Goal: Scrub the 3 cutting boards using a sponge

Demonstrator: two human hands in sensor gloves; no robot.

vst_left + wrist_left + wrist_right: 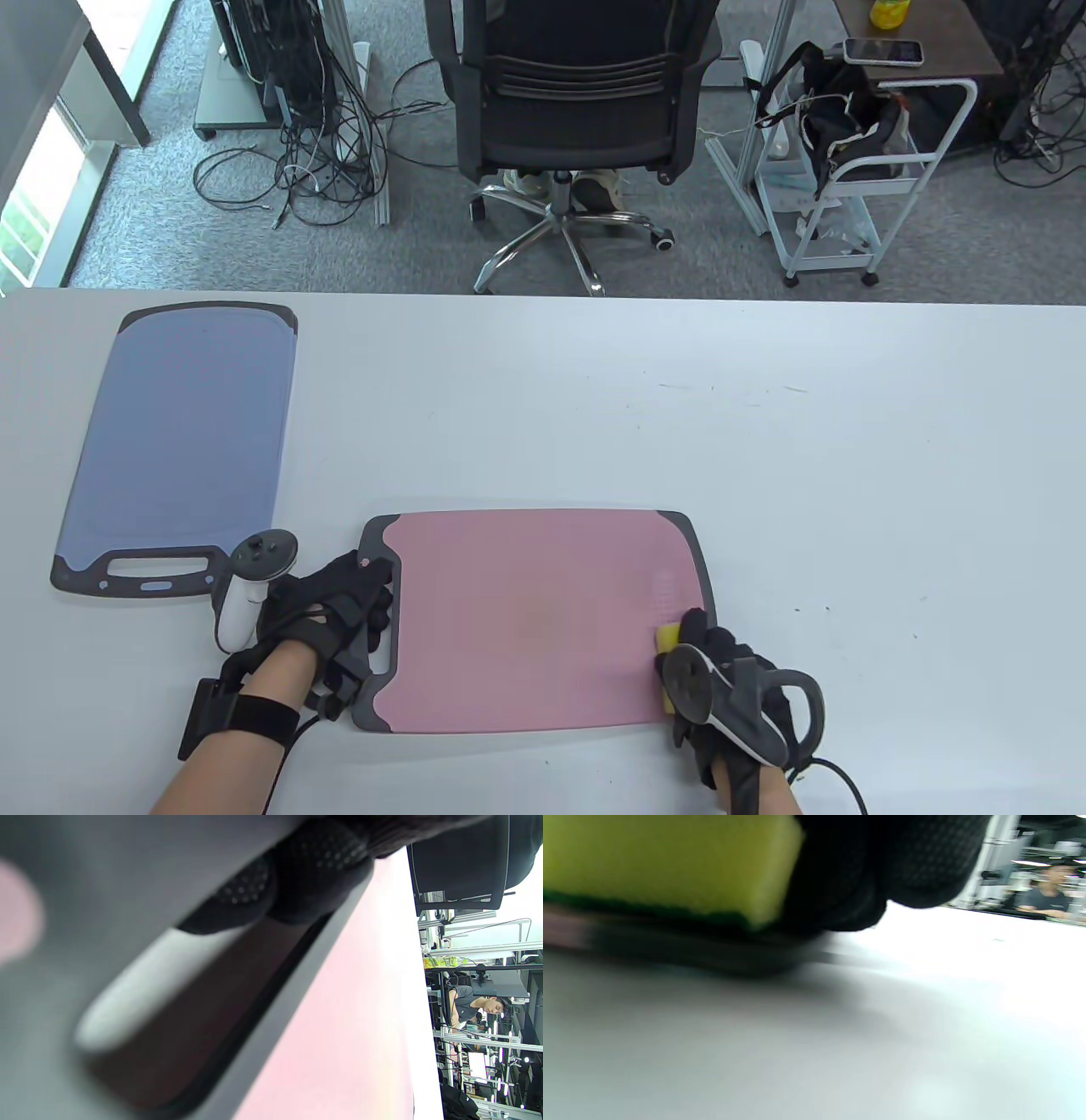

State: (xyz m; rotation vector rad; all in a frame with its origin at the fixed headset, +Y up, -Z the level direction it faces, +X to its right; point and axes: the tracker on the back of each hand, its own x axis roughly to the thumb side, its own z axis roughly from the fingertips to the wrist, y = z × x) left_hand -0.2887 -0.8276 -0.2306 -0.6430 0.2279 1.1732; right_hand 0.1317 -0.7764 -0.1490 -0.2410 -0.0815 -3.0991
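Note:
A pink cutting board (526, 620) with grey ends lies at the table's near edge. My left hand (339, 615) rests on its grey handle end (127, 891), fingertips (297, 870) pressing beside the handle slot. My right hand (708, 671) grips a yellow sponge (668, 638) with a green underside (670, 866) and holds it flat on the board's right end. A blue cutting board (187, 441) lies at the far left, apart from both hands. Only these two boards are in view.
The white table (848, 475) stretches wide to the right and behind the pink board. Beyond its far edge stand an office chair (577, 110), a white cart (857, 170) and floor cables. People sit in the background of the wrist views.

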